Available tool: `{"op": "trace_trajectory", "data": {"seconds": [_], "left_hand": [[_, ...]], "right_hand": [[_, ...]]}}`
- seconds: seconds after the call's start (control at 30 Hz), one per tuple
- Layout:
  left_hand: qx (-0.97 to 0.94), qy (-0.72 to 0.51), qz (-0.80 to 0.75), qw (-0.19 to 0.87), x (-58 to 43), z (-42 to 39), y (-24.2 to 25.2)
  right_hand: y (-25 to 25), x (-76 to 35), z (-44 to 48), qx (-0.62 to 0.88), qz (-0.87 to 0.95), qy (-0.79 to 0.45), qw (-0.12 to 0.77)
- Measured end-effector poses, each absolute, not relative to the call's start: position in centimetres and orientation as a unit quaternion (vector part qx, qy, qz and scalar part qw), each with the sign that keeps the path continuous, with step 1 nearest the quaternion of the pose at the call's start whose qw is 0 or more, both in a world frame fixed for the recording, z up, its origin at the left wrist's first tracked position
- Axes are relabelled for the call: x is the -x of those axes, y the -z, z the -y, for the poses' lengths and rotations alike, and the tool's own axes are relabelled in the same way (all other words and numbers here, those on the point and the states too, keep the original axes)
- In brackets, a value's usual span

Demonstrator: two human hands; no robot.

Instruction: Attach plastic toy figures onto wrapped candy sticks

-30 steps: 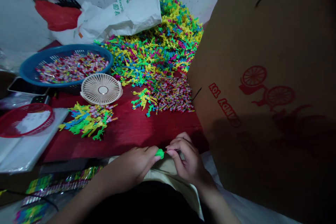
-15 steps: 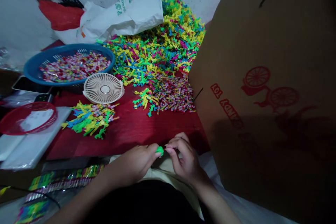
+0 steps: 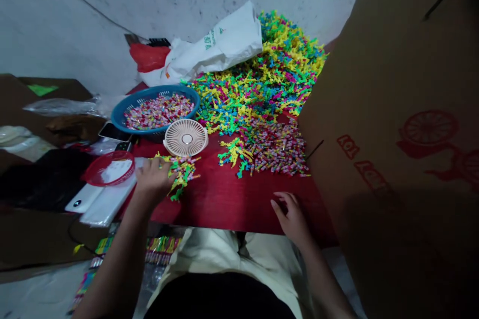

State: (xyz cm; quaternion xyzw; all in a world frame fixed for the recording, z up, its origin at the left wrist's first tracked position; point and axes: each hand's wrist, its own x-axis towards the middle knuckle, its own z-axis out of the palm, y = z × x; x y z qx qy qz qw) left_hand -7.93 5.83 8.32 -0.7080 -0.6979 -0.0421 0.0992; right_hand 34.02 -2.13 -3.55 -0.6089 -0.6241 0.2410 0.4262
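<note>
My left hand (image 3: 154, 178) reaches over a small pile of colourful plastic toy figures (image 3: 182, 172) with candy-like wrapped sticks among them. Its back faces me and covers part of the pile; its fingertips are hidden, so whether it holds a figure cannot be told. Close to the front edge of the red table (image 3: 224, 204), my right hand (image 3: 293, 217) hovers with its fingers loosely apart and nothing in them. Ahead of it lie a heap of small wrapped candy sticks (image 3: 280, 152) and a few loose toy figures (image 3: 235, 152).
A large heap of toy figures (image 3: 288, 60) rises at the back by a white sack (image 3: 228, 42). A blue basket (image 3: 118, 112) of candies, a beige round fan grille (image 3: 186, 138) and a red basket (image 3: 92, 177) stand left. A tall cardboard box (image 3: 359, 84) walls off the right.
My hands were together at the table edge, the left one with a green piece. Now the left is over the small pile and the right is apart, fingers loosened. The view has shifted left.
</note>
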Motion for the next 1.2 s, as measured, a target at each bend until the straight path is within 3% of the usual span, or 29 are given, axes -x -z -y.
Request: {"op": "trace_trajectory", "data": {"seconds": [0.13,0.3,0.5,0.77,1.03,1.2], "left_hand": [[0.705,0.093,0.692,0.125,7.3,-6.0,-7.9],[0.82,0.127,0.558,-0.034,-2.4,-7.1,-5.9],[0.753,0.114,0.641,-0.101,-9.4,-11.3,-2.3],[0.696,0.215,0.659,-0.189,-8.0,-8.7,-1.6],[0.537,0.346,0.617,-0.46,-5.5,-5.8,-2.4],[0.438,0.358,0.566,-0.6,-6.1,-3.3,-3.2]], "right_hand": [[4.5,-33.4,1.4,0.62,0.622,-0.207,0.432],[4.6,-33.6,-2.0,0.635,0.643,-0.16,0.398],[5.0,-34.4,-5.7,0.66,0.654,-0.093,0.357],[4.5,-34.0,-6.2,0.704,0.623,-0.058,0.335],[4.0,-33.8,-6.0,0.726,0.608,-0.052,0.318],[3.9,-33.6,-6.2,0.721,0.623,-0.04,0.302]]}}
